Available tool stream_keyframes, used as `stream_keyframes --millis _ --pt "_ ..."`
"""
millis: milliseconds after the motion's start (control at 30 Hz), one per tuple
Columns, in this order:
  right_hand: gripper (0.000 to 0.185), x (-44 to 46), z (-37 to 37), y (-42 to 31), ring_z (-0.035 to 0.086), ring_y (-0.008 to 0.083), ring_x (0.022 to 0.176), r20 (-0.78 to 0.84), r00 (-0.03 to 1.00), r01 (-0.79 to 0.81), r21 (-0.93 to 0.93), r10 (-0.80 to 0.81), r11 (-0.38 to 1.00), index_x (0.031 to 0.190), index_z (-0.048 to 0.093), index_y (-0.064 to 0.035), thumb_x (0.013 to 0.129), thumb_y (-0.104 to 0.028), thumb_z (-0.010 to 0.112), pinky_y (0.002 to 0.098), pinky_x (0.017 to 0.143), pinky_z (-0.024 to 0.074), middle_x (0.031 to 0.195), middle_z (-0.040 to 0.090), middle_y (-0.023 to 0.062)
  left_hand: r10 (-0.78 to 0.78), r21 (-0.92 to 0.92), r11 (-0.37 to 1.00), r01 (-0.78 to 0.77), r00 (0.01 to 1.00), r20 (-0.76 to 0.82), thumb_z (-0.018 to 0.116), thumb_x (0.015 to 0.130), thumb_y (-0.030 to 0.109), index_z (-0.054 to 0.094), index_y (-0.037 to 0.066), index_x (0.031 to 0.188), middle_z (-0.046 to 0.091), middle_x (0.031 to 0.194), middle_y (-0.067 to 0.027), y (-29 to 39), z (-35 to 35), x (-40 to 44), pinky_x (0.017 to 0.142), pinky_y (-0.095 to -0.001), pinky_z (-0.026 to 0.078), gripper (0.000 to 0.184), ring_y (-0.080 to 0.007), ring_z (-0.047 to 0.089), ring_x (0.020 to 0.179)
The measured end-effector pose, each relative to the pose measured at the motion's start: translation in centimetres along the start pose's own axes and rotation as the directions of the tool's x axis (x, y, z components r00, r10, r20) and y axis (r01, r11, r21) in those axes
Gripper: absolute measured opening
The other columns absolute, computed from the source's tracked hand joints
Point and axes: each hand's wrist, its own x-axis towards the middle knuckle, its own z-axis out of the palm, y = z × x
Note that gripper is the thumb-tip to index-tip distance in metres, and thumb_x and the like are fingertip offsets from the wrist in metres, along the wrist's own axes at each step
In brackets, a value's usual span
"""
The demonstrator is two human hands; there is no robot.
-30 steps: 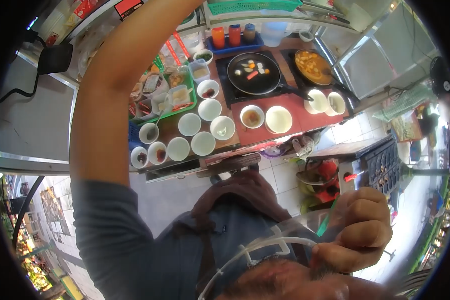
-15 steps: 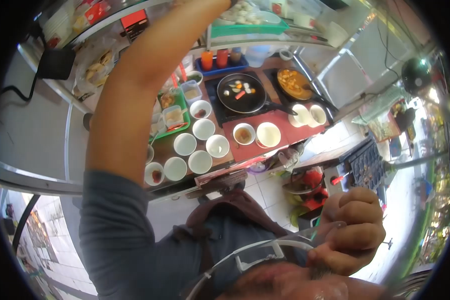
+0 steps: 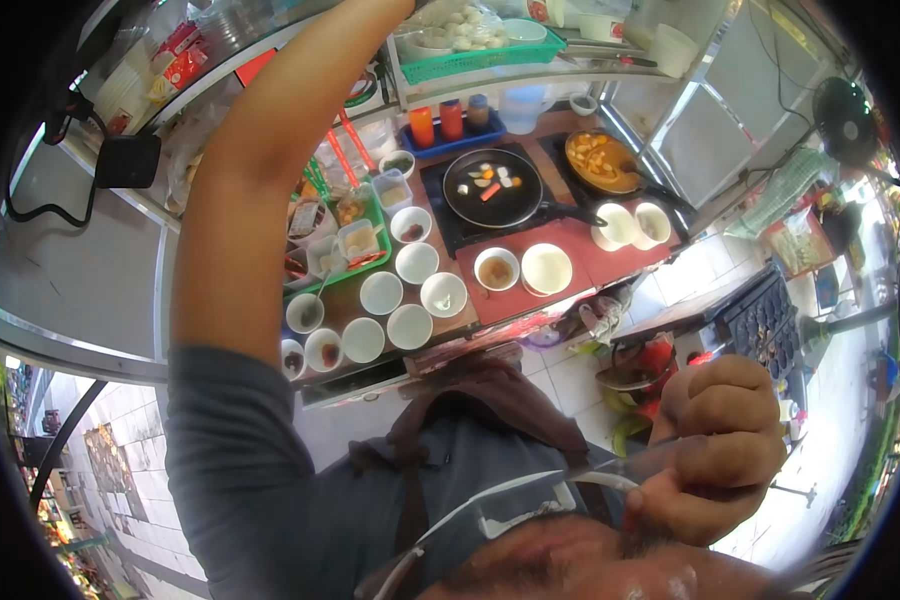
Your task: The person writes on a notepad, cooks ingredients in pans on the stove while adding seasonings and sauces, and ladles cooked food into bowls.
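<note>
My left forearm stretches up across the view to the upper shelf, and the hand itself lies beyond the top edge. Closest to its wrist is a green basket holding a plastic bag of pale round pieces and a white bowl. Beside my face, my right hand is closed in a fist next to a clear mouth shield; whatever the fingers may hold is hidden. On the counter, a black frying pan contains small white, yellow and orange pieces.
Several white paper bowls stand on the counter, some with dark sauce. Another pan holds orange-brown food. Sauce bottles sit in a blue tray. A green tray carries containers. A fan is at right.
The view has shifted, so the counter and shelf sit a little differently. My left forearm's upper end has moved left along the shelf. My right hand remains a fist by my face.
</note>
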Motion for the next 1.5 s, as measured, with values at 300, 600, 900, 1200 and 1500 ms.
stream_keyframes --millis 300,600,900,1200,1500 --pt "0.028 -1.5 -2.0 1.7 0.041 0.0150 0.062 -0.025 0.992 0.121 0.075 -0.120 0.990 0.076 0.064 -0.0272 0.060 -0.036 0.085 0.0299 0.053 0.0255 0.071 0.042 -0.0057 0.010 0.042 0.999 -0.014 0.994 0.105 0.056 0.096 0.028 0.076 0.008 0.107 0.076 0.103 -0.0178 1.2 -0.3 -0.7 0.083 -0.0443 0.058 0.030 -0.0338 0.074 0.098" --pt "0.019 -0.6 -0.1 0.6 0.043 0.0157 0.062 -0.131 0.991 0.027 -0.052 -0.034 0.998 0.079 0.064 -0.0205 0.080 -0.028 0.082 0.0328 0.053 0.0253 0.072 0.046 -0.0030 0.082 0.070 0.993 -0.094 0.984 0.159 0.058 0.096 0.031 0.075 0.009 0.109 0.076 0.103 -0.0163 3.3 -0.6 -2.0 0.083 -0.0434 0.058 0.031 -0.0325 0.074 0.098" --pt "0.012 2.1 0.0 2.2 0.044 0.0144 0.059 0.315 0.929 0.065 0.371 -0.191 0.927 0.087 0.077 -0.0265 0.078 -0.023 0.084 0.0313 0.050 0.0306 0.071 0.045 -0.0055 0.162 -0.015 0.987 -0.161 0.982 0.100 0.057 0.100 0.036 0.072 0.006 0.108 0.076 0.095 -0.0155 10.0 -3.7 -10.6 0.085 -0.0411 0.058 0.034 -0.0331 0.075 0.093" --pt "0.020 2.4 6.8 0.2 0.040 0.0114 0.058 -0.023 0.994 0.112 0.279 -0.110 0.954 0.080 0.072 -0.0239 0.074 -0.006 0.078 0.0293 0.051 0.0232 0.066 0.044 -0.0089 -0.011 -0.655 0.637 -0.407 0.845 -0.535 0.077 0.084 0.019 0.069 0.007 0.090 0.068 0.112 -0.0166 16.6 -3.5 -28.4 0.086 -0.0476 0.055 0.016 -0.0370 0.066 0.100" --pt "0.016 3.1 9.4 2.3 0.041 0.0050 0.046 -0.065 0.974 0.184 0.783 -0.216 0.594 0.081 0.068 -0.0111 0.082 0.004 0.070 0.0242 0.046 0.0238 0.064 0.053 -0.0045 0.272 -0.990 0.112 -0.091 0.961 -0.057 0.073 0.090 0.011 0.068 0.006 0.102 0.069 0.117 -0.0153 19.3 2.4 -44.0 0.091 -0.0464 0.055 0.015 -0.0369 0.068 0.108"
